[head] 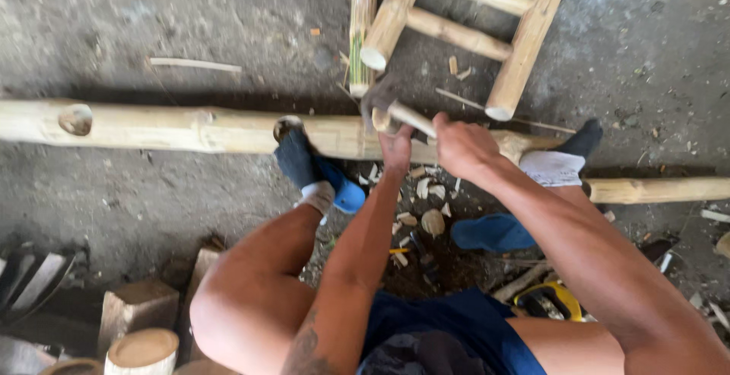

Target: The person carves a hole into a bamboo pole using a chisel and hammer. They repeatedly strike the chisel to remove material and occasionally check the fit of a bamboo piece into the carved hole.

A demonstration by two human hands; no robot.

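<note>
A person sits over a long pale bamboo pole (190, 128) that lies across the rough grey concrete floor (152, 25), reaching from the left edge of the view to beyond the hands. The right hand (464, 147) is closed in a fist around the light wooden handle of a hammer (395, 112), whose dark metal head sits just above the pole. The left hand (396, 149) is curled shut close under that handle, right against the pole; whether it grips a small tool or only the bamboo cannot be told, since the fingers hide it. A foot in a dark sock and blue sandal (323, 173) presses on the pole just left of the hands, and a second foot in a grey and black sock (559, 163) rests on it to the right, beside a loose blue sandal (490, 232) on the floor. Pale bamboo chips (430, 204) litter the floor under the forearms. Beyond the pole lies a bamboo ladder-like frame with two rungs (464, 17), its cut ends near the hammer, and a thin split green-edged bamboo strip (362, 25) lies beside it. A yellow and black tool (551, 299) lies near the right thigh, and short cut wood blocks (141, 329) stand at the lower left.
</note>
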